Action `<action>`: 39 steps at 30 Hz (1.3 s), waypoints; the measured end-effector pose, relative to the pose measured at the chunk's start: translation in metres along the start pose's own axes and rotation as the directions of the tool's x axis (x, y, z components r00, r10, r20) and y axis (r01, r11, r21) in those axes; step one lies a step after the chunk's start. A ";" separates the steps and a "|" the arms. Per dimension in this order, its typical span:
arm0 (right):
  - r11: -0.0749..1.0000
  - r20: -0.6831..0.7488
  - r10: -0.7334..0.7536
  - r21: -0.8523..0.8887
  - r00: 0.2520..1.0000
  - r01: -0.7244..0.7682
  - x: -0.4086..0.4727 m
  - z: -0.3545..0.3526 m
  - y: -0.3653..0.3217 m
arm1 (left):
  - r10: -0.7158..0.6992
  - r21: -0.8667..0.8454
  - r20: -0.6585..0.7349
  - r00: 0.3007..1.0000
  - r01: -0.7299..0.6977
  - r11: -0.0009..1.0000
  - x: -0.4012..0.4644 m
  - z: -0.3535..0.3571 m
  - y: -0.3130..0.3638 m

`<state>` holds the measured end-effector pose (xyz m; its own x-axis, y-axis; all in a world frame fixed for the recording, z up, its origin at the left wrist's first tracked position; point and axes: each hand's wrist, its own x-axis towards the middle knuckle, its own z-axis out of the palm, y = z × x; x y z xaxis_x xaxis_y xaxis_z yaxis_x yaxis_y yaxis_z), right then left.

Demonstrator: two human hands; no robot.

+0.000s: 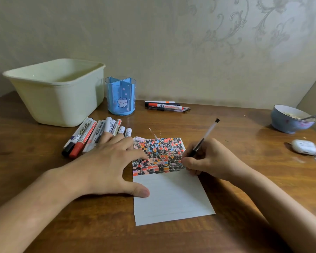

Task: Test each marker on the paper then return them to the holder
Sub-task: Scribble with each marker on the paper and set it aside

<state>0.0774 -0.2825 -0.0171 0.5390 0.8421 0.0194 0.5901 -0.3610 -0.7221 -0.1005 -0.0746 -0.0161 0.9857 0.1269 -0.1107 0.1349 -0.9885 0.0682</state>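
I have my left hand (106,161) spread flat with straight fingers, thumb and forefinger pressing on the left edge of the paper (171,196), which I judge is there to keep the sheet from sliding while I write. My right hand (206,159) grips a thin black pen (204,137) in a writing hold, tilted back toward the wall, its point down at the right edge of the patch of red, black, orange and blue marks that fills the top part of the sheet; the lower part is bare, so there is room for more tests. A row of markers (91,136) lies side by side on the table (244,179) just beyond my left hand, near the sheet, probably so each can be picked up in turn. A smaller group of pens (166,106) lies by the wall, well apart from the row; whether those are tested or not I cannot tell. The blue holder (120,95) stands upright between the pale tub (57,92) and that group, and its compartments look empty, so by my reckoning nothing has gone back yet. The pen's tip is hidden behind my fingers, so I cannot say if it touches the paper. My left fingers cover the near ends of several markers. At the right a bowl (292,119) with a spoon and a small white case (304,147) sit blurred near the frame edge.
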 end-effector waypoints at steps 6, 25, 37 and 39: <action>0.998 -0.004 0.006 -0.057 1.000 -0.006 0.000 0.001 -0.004 | -0.008 -0.006 -0.003 1.000 0.008 1.000 0.001 0.002 -0.001; 0.996 -0.031 -0.009 -0.085 0.999 0.006 -0.002 0.002 -0.004 | -0.051 -0.022 0.070 0.996 0.053 0.998 0.002 -0.001 0.003; 0.999 -0.029 -0.023 -0.029 0.999 0.022 -0.003 0.002 -0.004 | -0.030 -0.025 0.062 0.998 0.031 0.999 0.002 0.000 0.000; 0.999 -0.026 -0.029 -0.037 0.999 0.028 -0.003 0.003 -0.005 | -0.028 -0.019 0.063 0.998 0.029 0.999 0.002 0.001 -0.001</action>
<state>0.0717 -0.2822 -0.0156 0.5367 0.8417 0.0584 0.6268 -0.3514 -0.6955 -0.0987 -0.0737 -0.0175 0.9734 0.1488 -0.1744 0.1653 -0.9827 0.0839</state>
